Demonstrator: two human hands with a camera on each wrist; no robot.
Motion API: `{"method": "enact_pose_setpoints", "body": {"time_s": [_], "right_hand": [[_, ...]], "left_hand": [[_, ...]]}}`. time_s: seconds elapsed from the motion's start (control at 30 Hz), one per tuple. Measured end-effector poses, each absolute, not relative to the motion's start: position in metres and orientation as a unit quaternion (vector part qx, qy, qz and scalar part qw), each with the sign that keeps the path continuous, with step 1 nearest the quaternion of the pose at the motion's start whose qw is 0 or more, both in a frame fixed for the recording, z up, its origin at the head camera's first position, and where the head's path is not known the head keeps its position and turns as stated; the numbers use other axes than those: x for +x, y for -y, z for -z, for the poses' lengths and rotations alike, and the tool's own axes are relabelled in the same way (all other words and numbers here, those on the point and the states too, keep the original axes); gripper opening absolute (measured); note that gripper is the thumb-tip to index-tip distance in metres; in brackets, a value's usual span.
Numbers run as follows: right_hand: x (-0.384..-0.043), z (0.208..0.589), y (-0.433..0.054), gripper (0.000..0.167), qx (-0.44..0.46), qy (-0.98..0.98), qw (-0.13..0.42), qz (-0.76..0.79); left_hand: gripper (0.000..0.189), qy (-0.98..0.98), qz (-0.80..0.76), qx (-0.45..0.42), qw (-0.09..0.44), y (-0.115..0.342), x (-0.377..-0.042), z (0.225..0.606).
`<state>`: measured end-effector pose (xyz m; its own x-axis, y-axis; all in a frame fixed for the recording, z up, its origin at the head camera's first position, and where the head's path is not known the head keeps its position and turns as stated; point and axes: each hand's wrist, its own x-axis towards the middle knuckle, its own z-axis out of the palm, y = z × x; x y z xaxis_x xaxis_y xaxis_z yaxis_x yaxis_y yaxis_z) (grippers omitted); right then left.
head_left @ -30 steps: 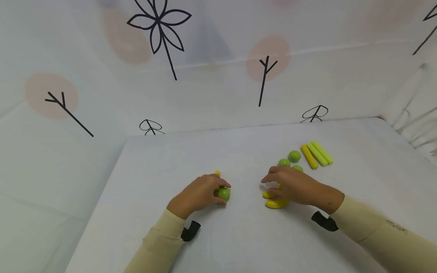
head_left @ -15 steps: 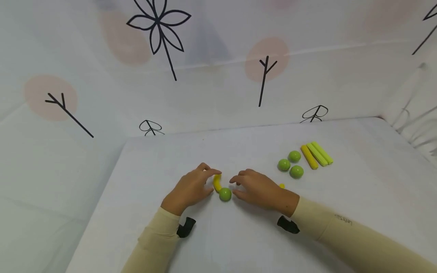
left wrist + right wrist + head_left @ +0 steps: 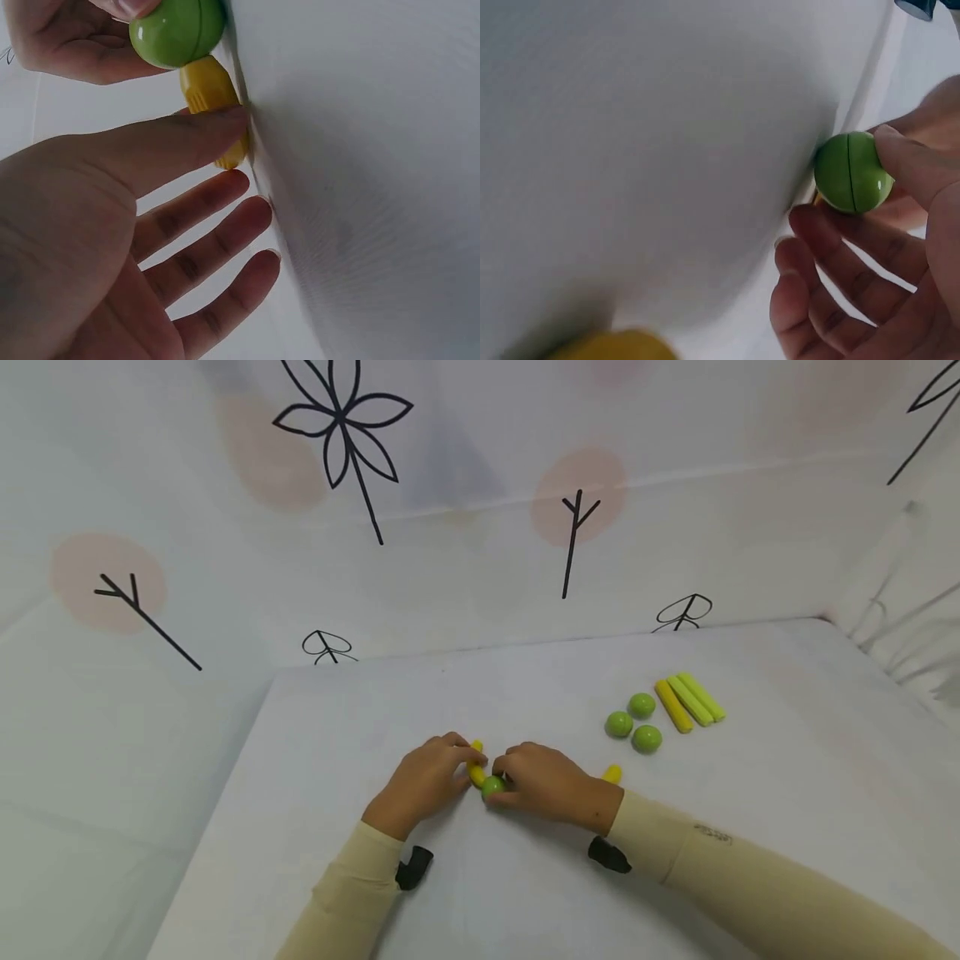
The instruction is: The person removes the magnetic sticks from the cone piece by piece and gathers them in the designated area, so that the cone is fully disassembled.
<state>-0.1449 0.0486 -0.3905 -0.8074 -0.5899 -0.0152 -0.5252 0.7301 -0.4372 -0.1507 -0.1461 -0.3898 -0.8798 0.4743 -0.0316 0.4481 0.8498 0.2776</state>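
A small yellow toy banana (image 3: 476, 774) lies mid-table, touching a round green toy fruit (image 3: 492, 788) with a dark seam (image 3: 849, 172). My left hand (image 3: 424, 782) pinches the banana; in the left wrist view the thumb lies across the banana (image 3: 206, 82) and the other fingers are spread below. My right hand (image 3: 551, 783) holds the green fruit between thumb and fingers, from the right side. Behind the right wrist, the tip of another yellow banana (image 3: 612, 774) shows; the rest is hidden.
Farther right sit three green fruits (image 3: 647, 739) in a cluster. Beside them lie a yellow stick (image 3: 673, 706) and two light green sticks (image 3: 701, 697), side by side. A patterned white cloth (image 3: 465, 568) rises behind the table.
My right hand has come left from the bananas to the green fruit and now grips it. My left hand drew back from the fruit and banana, then closed on the banana.
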Motion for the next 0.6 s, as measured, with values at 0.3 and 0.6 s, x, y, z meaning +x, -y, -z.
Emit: {"method": "enact_pose_setpoints", "body": {"time_s": [0.3,0.6], "right_hand": [[-0.148,0.384,-0.062,0.023,-0.325,-0.911,0.097,0.235],[-0.147,0.381,-0.08,0.028,-0.302,-0.922,0.09,0.223]], "left_hand": [[0.026,-0.96,-0.114,0.255,0.021,0.146,-0.151,0.39],[0.023,-0.956,-0.131,0.261,0.031,0.145,-0.151,0.394]]}}
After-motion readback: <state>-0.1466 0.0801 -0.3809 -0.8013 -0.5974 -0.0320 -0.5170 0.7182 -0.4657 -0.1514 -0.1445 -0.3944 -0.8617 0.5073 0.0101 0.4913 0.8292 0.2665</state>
